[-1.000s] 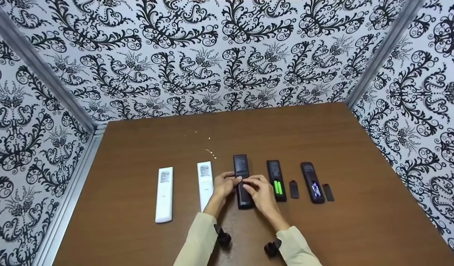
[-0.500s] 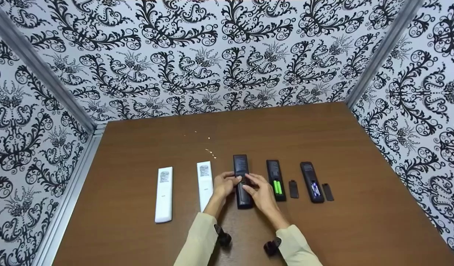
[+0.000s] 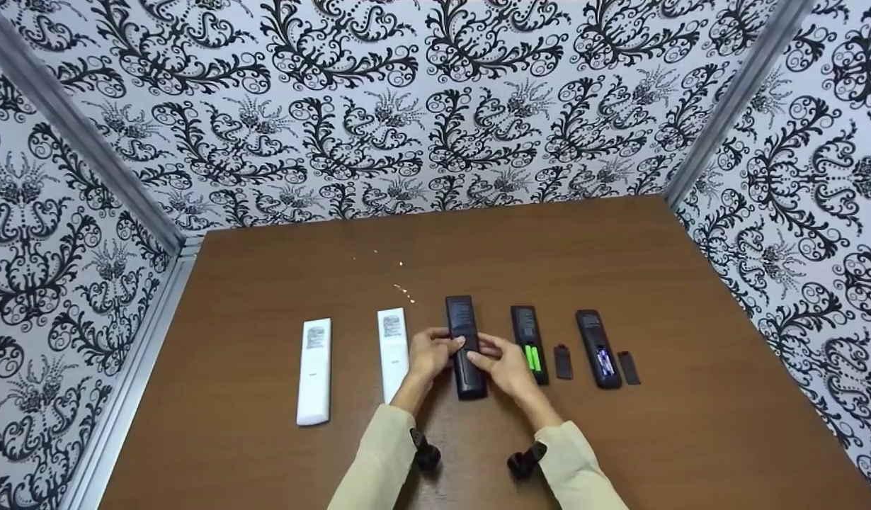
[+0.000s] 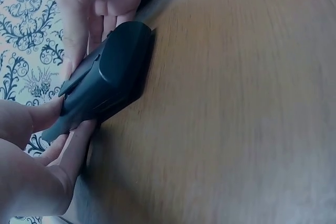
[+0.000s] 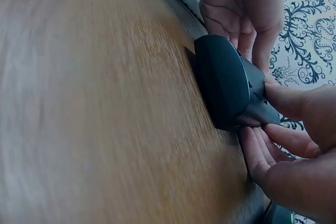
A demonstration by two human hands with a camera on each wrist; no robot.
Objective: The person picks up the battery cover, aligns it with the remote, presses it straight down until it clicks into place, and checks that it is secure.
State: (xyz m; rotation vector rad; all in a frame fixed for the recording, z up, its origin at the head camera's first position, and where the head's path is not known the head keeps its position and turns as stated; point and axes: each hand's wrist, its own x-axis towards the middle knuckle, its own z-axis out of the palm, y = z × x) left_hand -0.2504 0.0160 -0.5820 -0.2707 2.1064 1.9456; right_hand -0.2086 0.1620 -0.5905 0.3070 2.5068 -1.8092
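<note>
A black remote control (image 3: 467, 379) lies back up on the table, between both hands. My left hand (image 3: 430, 354) grips its left side, thumb on the back and fingers along the edge. Opposite, my right hand (image 3: 508, 367) holds the right side, its thumb pressing on the battery cover (image 4: 84, 74). In the left wrist view, the upper end of that cover stands slightly raised from the remote's body. What lies under the cover is hidden. Right of the hands is another black remote (image 3: 526, 322) with its compartment uncovered and green batteries (image 3: 533, 358) inside.
A loose black cover (image 3: 563, 363) lies beside that remote. Farther right is a third black remote (image 3: 591, 329), batteries showing, with its cover (image 3: 629, 368) alongside. Two white remotes (image 3: 315, 375) lie to the left. Patterned walls (image 3: 379, 106) enclose the brown table (image 3: 549, 248).
My right hand's fingers have moved from the top of the black remote down to its right side, and the thumb now rests on the cover. My left hand has stayed in place.
</note>
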